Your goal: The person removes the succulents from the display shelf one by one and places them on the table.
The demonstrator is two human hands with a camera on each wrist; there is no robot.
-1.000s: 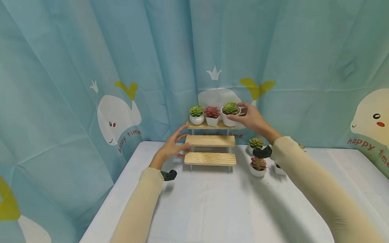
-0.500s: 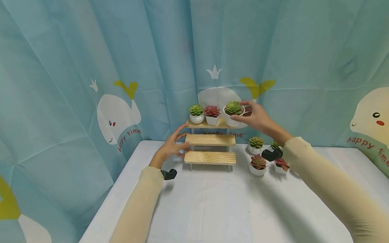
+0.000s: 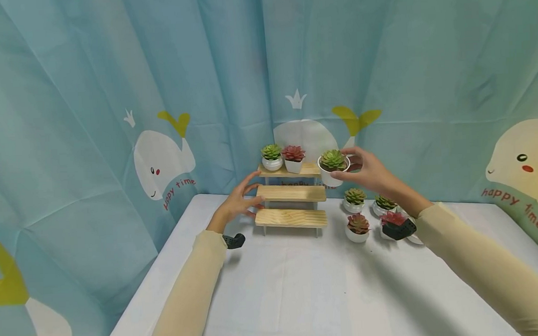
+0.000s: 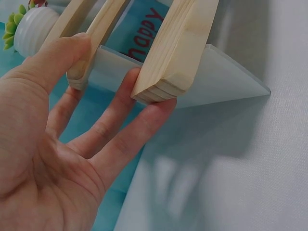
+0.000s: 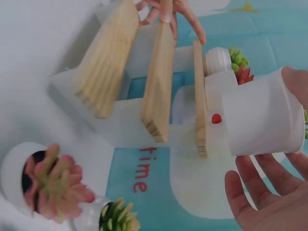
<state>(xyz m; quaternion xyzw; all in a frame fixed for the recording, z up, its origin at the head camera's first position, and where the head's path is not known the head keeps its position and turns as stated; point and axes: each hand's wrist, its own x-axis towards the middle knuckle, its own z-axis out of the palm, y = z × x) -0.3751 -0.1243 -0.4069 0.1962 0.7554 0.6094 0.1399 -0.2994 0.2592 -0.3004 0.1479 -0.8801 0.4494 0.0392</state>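
My right hand [image 3: 369,172] grips a white pot with a green succulent [image 3: 332,171] by its sides, off the right end of the top shelf. In the right wrist view, the white pot [image 5: 262,115] is tilted, thumb on one side and fingers on the other. My left hand [image 3: 237,205] touches the left end of a three-tier wooden stand [image 3: 290,193]. In the left wrist view, its thumb is on the middle plank [image 4: 98,38] and two fairly straight fingers touch the lowest plank [image 4: 175,57]. On the top shelf stand a green potted succulent [image 3: 272,158] and a red one [image 3: 293,159].
Right of the stand, several more potted succulents sit on the white-covered table [image 3: 301,292], among them a reddish one [image 3: 357,228] and a green one [image 3: 354,200]. A blue whale-print curtain [image 3: 237,64] hangs behind and along the sides.
My right hand has carried the green potted succulent from the top shelf's right end rightward and slightly down, towards me. The left hand stays in place at the stand.
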